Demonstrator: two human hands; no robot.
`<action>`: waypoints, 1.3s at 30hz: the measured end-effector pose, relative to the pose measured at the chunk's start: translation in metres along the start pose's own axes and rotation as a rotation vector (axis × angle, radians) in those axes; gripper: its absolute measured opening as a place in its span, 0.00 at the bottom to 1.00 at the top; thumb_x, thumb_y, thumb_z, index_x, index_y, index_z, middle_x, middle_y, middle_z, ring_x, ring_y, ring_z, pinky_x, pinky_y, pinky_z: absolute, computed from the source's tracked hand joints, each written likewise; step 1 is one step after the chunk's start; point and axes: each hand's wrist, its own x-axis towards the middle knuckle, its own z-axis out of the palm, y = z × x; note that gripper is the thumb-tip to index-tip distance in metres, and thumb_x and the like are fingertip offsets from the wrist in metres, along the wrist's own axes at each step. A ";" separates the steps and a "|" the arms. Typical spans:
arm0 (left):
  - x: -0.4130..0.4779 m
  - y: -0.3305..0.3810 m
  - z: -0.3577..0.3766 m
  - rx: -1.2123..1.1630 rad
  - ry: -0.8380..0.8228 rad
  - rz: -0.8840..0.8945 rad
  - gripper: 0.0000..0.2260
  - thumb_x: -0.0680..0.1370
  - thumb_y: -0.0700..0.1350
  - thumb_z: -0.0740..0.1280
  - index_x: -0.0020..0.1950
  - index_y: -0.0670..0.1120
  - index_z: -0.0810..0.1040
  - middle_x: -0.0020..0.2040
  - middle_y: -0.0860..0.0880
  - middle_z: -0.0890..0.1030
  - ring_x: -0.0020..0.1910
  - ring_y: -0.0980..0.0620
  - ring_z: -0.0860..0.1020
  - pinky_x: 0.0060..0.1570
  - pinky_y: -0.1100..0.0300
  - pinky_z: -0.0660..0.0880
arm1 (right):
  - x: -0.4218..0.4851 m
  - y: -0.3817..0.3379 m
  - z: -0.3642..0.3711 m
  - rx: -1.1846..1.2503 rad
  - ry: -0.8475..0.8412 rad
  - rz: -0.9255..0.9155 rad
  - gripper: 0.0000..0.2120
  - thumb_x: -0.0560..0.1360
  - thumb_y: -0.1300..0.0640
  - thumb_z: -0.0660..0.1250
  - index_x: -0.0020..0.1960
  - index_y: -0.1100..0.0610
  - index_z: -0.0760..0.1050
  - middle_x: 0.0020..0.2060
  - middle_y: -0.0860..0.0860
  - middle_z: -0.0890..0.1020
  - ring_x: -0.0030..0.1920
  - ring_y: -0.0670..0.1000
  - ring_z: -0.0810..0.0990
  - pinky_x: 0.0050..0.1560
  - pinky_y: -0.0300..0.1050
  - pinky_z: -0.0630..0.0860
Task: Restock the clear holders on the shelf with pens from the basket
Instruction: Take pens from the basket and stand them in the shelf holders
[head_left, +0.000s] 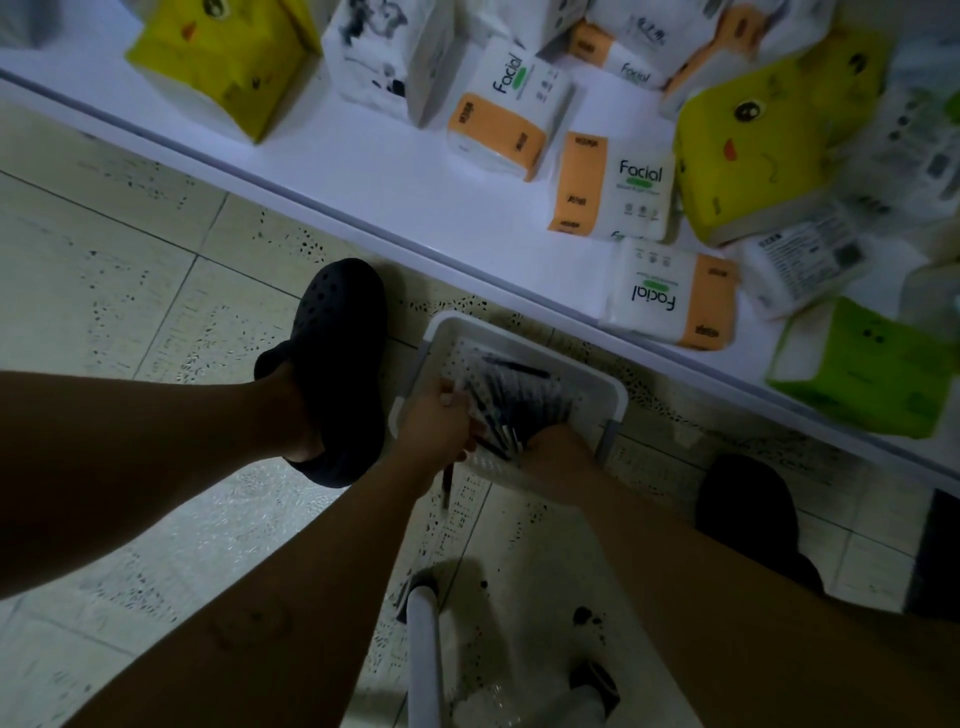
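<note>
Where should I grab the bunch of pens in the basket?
Grab the pens around their near ends, coming from above with a hand on each side. They lie fanned in the basket, so squeezing from both sides, where the left hand and right hand are, probably keeps them together.

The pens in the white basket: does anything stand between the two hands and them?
Nothing visible does. The left hand and right hand both grip the bundle of dark pens inside the white perforated plastic basket.

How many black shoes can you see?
2. One black shoe stands left of the basket; the other black shoe is right of it, partly hidden by an arm.
</note>
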 end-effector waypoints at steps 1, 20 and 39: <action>0.001 0.002 0.000 0.000 -0.005 -0.005 0.11 0.84 0.49 0.56 0.59 0.44 0.72 0.48 0.39 0.82 0.40 0.47 0.78 0.44 0.52 0.77 | -0.002 0.000 -0.003 0.026 0.046 0.022 0.22 0.78 0.56 0.63 0.28 0.55 0.61 0.26 0.51 0.64 0.27 0.48 0.63 0.27 0.40 0.59; -0.066 0.057 0.002 0.202 -0.099 0.299 0.07 0.80 0.43 0.65 0.57 0.44 0.77 0.46 0.44 0.82 0.45 0.48 0.82 0.43 0.55 0.80 | -0.118 -0.002 -0.038 0.554 0.322 -0.118 0.04 0.80 0.57 0.60 0.51 0.51 0.73 0.41 0.55 0.81 0.40 0.58 0.82 0.38 0.54 0.80; -0.242 0.213 0.035 0.308 -0.275 1.066 0.13 0.78 0.38 0.67 0.62 0.44 0.76 0.38 0.46 0.80 0.41 0.47 0.80 0.48 0.49 0.78 | -0.319 0.004 -0.154 0.890 1.134 -0.558 0.21 0.78 0.64 0.66 0.68 0.51 0.68 0.42 0.48 0.76 0.31 0.54 0.81 0.33 0.46 0.79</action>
